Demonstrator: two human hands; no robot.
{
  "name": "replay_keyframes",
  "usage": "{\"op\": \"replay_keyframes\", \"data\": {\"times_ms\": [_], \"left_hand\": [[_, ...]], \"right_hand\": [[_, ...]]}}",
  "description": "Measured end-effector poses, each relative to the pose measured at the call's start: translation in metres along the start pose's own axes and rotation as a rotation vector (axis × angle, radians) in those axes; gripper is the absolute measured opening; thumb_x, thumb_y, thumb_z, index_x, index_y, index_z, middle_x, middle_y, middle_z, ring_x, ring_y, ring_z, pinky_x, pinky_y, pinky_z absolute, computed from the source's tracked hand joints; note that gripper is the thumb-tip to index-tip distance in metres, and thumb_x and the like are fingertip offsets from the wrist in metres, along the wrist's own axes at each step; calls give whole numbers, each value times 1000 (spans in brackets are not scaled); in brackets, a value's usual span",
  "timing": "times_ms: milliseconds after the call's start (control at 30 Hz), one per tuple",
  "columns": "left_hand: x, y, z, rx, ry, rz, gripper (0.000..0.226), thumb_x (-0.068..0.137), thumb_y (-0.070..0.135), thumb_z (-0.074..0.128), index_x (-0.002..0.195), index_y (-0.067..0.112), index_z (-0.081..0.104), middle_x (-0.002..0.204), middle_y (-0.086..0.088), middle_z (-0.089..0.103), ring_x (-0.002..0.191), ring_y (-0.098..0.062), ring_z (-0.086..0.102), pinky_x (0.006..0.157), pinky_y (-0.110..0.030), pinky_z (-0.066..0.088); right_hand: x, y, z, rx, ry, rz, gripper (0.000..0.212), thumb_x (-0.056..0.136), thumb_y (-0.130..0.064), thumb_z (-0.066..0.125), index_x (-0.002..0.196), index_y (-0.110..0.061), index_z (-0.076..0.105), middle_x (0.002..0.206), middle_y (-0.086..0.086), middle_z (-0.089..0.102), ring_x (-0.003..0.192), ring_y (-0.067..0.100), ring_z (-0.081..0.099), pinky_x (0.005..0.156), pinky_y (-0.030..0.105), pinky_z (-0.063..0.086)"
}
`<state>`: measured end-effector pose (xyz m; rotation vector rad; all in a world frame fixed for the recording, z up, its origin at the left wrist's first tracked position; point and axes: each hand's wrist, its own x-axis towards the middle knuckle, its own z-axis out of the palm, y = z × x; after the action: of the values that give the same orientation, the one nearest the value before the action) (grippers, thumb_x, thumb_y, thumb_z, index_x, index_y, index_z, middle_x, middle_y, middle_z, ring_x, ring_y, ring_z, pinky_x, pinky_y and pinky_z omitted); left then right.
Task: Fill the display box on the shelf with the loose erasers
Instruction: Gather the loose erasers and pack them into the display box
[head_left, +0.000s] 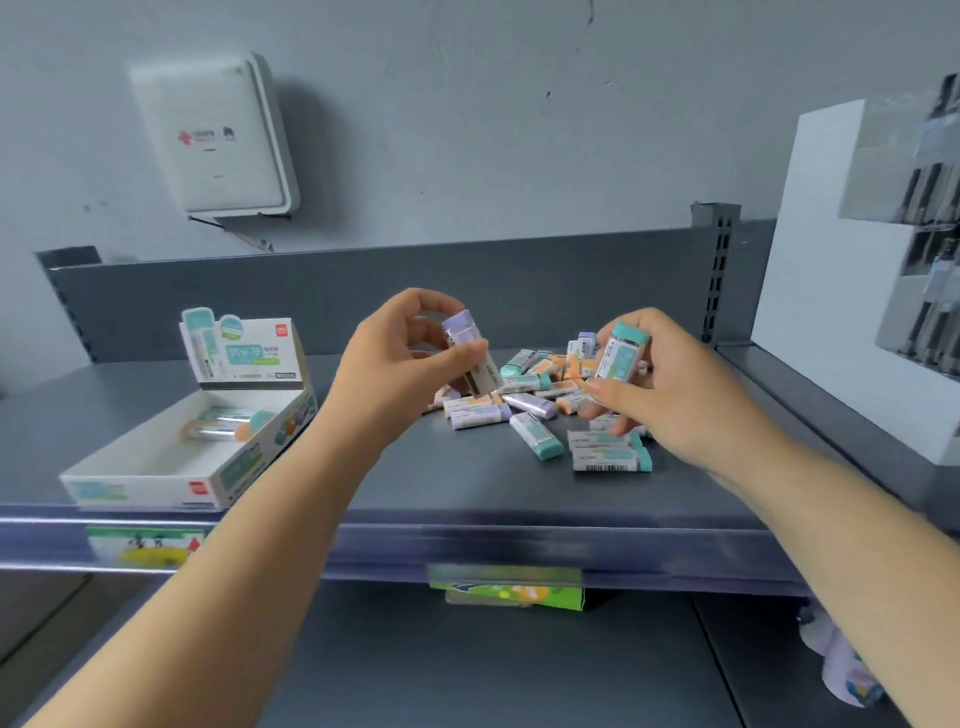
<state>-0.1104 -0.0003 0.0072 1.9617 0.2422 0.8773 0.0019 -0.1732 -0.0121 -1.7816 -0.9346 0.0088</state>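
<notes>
Left hand, raised above the shelf: fingers curled over the top and thumb pressed on the front of a purple-capped eraser, held upright and tilted; lower end tucked behind the thumb, sleeve lettering too blurred to read. Right hand, just to the right of it and level: thumb and fingers pinching a teal-capped eraser, cap upward, sleeve printed in teal and white, text not legible; lower fingers touching the heap below.

Beneath and between both grips, the pile of loose erasers on the shelf: purple, teal and orange caps, lying flat and crossed over one another, some hidden behind the hands. Nearest ones, below the right hand, with barcodes and a small dark word on the white sleeve, not readable.

Well to the left of the left hand, the display box at the shelf's front edge: lid flap upright at the back with teal print and a red square logo, lettering unclear; red logo again on the front wall. Inside, what looks like one or two erasers in clear wrap against the far end, smeared by blur.

Farther out: price labels on the shelf lip, blurred; a white wall unit above left with a red emblem and grey marks; a white rack at far right, cut off by the frame.
</notes>
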Motion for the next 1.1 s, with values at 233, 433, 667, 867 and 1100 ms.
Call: {"op": "replay_keyframes", "data": {"times_ms": [233, 433, 667, 867, 1100], "left_hand": [[-10, -13, -80, 44, 95, -36, 13, 77, 12, 70, 86, 11, 61, 68, 1, 68, 45, -7, 61, 44, -14, 39], [-3, -42, -157, 109, 137, -95, 19, 78, 12, 70, 94, 11, 60, 76, 0, 70, 52, -9, 67, 48, -21, 43], [10, -82, -217, 138, 35, -143, 10, 79, 14, 69, 85, 11, 62, 83, -2, 71, 57, -11, 70, 42, -16, 42], [24, -110, -239, 216, -114, -90, 16, 72, 22, 76, 75, 13, 64, 79, 0, 74, 69, -14, 71, 51, -28, 53], [34, -133, -238, 361, -271, -7, 20, 68, 29, 77, 65, 27, 58, 69, 9, 66, 51, 1, 52, 42, -7, 34]], "right_hand": [[10, -49, 69, 89, -201, -49, 29, 70, -10, 76, 89, -21, 56, 93, 1, 70, 71, 19, 71, 59, 22, 51], [29, -77, 141, 150, -209, -28, 14, 73, -13, 74, 82, -16, 62, 71, -5, 71, 54, 10, 62, 45, 14, 41], [47, -100, 206, 208, -125, 41, 11, 77, -12, 70, 87, -14, 64, 74, -8, 72, 53, 7, 60, 47, 17, 42], [53, -107, 246, 191, -36, 87, 13, 78, -12, 69, 91, -15, 64, 76, -8, 71, 54, 5, 58, 50, 16, 43], [53, -110, 268, 105, 50, 127, 10, 80, -8, 66, 89, -13, 63, 79, -7, 69, 50, -4, 57, 44, 7, 40]]}}
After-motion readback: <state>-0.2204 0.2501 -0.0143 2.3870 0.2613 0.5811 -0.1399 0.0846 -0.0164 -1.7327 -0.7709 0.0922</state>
